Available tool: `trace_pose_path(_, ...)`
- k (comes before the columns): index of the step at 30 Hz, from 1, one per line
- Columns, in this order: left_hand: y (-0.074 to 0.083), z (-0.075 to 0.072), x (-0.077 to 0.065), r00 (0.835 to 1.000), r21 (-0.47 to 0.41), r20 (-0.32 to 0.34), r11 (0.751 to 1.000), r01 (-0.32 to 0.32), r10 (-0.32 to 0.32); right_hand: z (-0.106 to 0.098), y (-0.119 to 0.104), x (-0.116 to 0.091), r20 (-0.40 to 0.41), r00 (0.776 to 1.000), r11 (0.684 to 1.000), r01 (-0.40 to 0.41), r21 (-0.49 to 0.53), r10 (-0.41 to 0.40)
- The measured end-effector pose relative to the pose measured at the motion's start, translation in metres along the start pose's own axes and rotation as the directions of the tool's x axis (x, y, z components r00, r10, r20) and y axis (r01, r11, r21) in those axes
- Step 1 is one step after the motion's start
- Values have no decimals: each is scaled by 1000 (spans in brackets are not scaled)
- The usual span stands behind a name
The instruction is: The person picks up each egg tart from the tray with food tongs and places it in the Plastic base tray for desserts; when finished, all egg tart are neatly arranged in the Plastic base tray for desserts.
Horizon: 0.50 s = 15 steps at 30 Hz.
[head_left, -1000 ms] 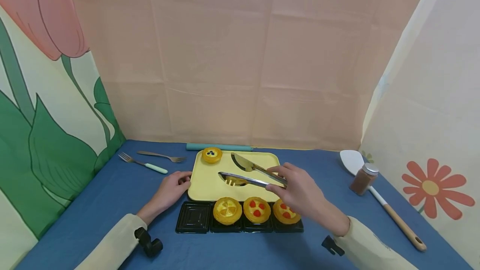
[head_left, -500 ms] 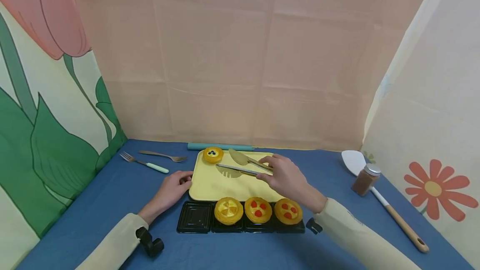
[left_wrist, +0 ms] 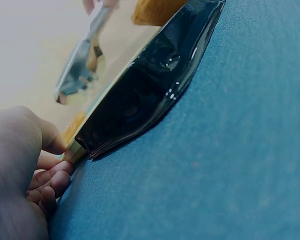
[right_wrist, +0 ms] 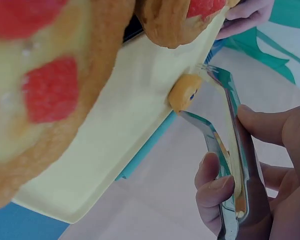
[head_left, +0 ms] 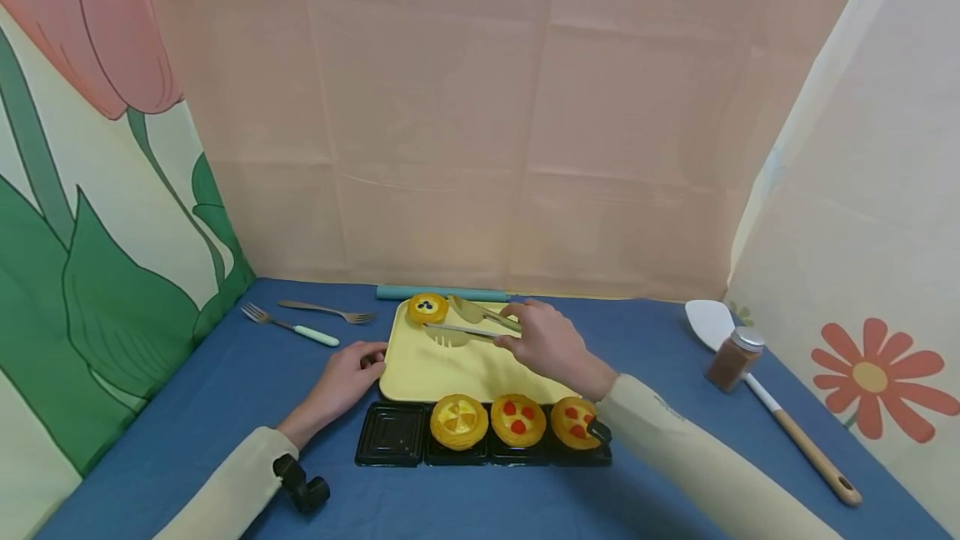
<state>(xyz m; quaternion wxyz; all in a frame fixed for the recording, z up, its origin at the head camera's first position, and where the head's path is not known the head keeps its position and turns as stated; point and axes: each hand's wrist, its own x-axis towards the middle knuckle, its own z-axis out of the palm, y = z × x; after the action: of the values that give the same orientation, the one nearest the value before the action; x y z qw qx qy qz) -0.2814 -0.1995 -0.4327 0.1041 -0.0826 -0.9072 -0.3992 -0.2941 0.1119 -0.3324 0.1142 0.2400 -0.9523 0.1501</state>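
Observation:
My right hand (head_left: pixel 551 342) grips metal serving tongs (head_left: pixel 468 309) over the yellow tray (head_left: pixel 442 377). The tongs' jaws are spread, one flat and rounded, the other with fork-like teeth. Their tips come right up beside a small egg tart (head_left: pixel 427 307) with dark blue dots at the tray's back left corner. In the right wrist view, the tart (right_wrist: pixel 184 93) appears near both tips of the tongs (right_wrist: pixel 233 120). At the tray's left edge is my left hand (head_left: pixel 347 375); the left wrist view shows its thumb and fingers (left_wrist: pixel 52 140) pinching the tray's corner.
In front of the tray, a black compartment tray (head_left: pixel 390 436) holds a yellow-topped tart (head_left: pixel 459 422) and two red-topped ones. Two forks (head_left: pixel 326 312) lie left, a teal rod (head_left: pixel 442 293) behind. A shaker jar (head_left: pixel 733 361) and white spatula (head_left: pixel 810 448) lie right.
My right hand has moved left and away from me with the tongs, bringing the tips close to the blue-dotted tart. The left hand stays at the tray's edge.

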Motion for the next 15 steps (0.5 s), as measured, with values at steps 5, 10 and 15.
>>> trace_pose_path(5,1,0,-1,1000,0,0,1000,-3,3,4,0,9,4,1000,1000,-5,2,5)
trace_pose_path(10,2,-1,-1,1000,2,-1,1000,-2,2,9,0,18,7,1000,1000,-5,15,5)
trace_pose_path(15,2,-1,-1,1000,-4,-5,1000,-3,3,11,-2,26,11,1000,1000,-13,14,13)
